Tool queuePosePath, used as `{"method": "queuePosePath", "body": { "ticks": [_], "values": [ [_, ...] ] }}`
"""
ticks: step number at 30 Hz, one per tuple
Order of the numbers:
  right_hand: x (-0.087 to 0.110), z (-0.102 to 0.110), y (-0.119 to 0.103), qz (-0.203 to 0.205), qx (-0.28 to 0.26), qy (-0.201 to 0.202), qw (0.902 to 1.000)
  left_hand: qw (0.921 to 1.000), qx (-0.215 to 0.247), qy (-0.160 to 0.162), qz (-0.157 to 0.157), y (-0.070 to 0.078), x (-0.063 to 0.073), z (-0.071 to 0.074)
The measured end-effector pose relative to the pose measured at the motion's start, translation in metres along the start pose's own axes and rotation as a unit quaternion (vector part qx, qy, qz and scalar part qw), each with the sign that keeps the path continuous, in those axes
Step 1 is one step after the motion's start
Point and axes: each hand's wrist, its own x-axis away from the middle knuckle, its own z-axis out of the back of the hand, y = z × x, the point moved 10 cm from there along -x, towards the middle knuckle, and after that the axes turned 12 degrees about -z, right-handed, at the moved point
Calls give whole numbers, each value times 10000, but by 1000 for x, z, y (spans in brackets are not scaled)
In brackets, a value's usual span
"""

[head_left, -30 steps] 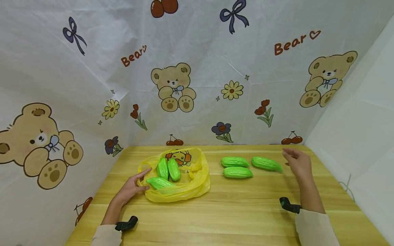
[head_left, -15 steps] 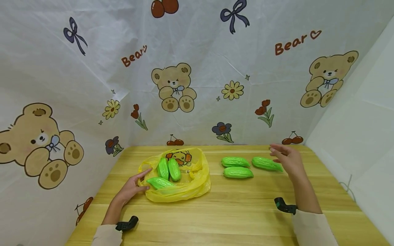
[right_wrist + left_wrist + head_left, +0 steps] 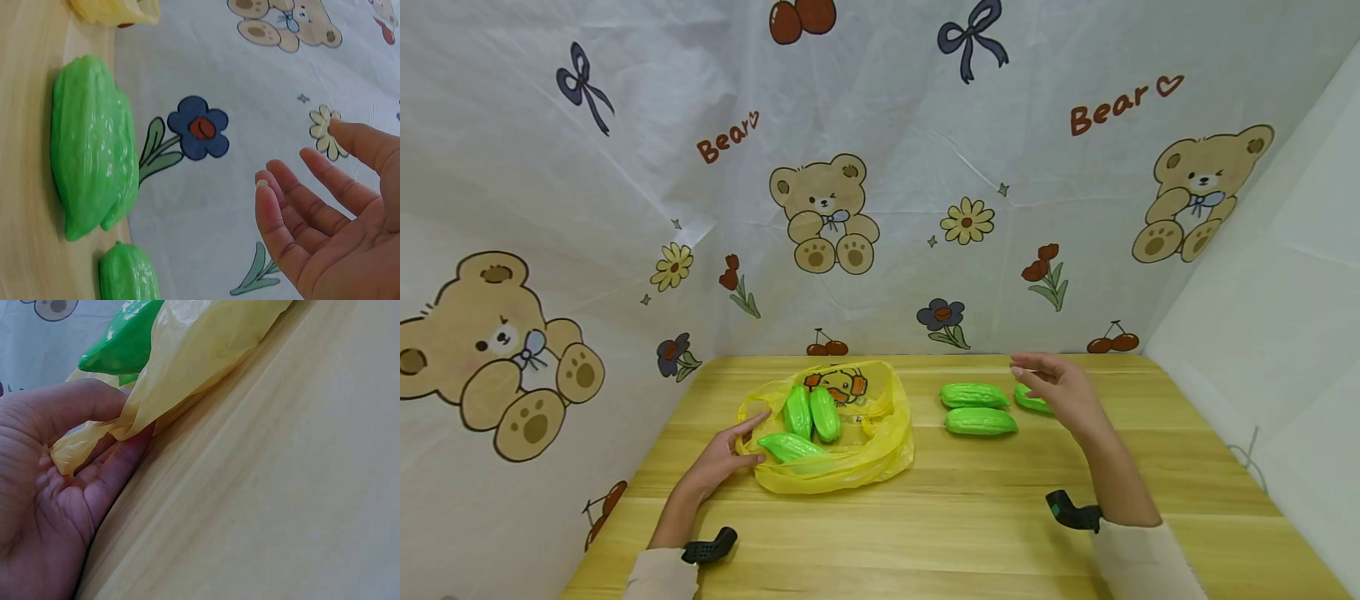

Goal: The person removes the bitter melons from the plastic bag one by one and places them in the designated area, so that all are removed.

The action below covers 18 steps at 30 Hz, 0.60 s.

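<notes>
My left hand point(image 3: 718, 462) pinches the left edge of a yellow plastic bag point(image 3: 893, 437); in the left wrist view, the bag's film point(image 3: 194, 369) passes between thumb and fingers. Inside the bag's wide mouth lie three shiny green bitter melons point(image 3: 824, 415). On the table to the right, a bitter melon at the back point(image 3: 973, 395) lies against one in front point(image 3: 980, 422). My right hand point(image 3: 1063, 396) hovers with nothing in it, overlapping a third loose bitter melon point(image 3: 1028, 400) in the head view. Its fingers are parted and slightly bent in the right wrist view.
All of this sits on a wooden table point(image 3: 880, 542) backed by a white cloth point(image 3: 895, 300) printed with bears and flowers. A white wall point(image 3: 1277, 333) borders the right side, where a thin cord point(image 3: 1247, 458) lies near the table edge.
My right hand has moved left, from beyond the rightmost loose bitter melon to over it, covering part of it. The left hand and the bag have stayed put.
</notes>
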Motion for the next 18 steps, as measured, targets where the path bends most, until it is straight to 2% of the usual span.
{"method": "queuePosePath", "body": {
  "ticks": [8, 18],
  "values": [
    [6, -26, -18, 268, 64, -259, 9993, 10000, -48, -2, -37, 2, 0, 0],
    [11, -63, -28, 468, -14, -710, 9964, 10000, 53, 3, -77, 4, -1, -1]
  ]
}}
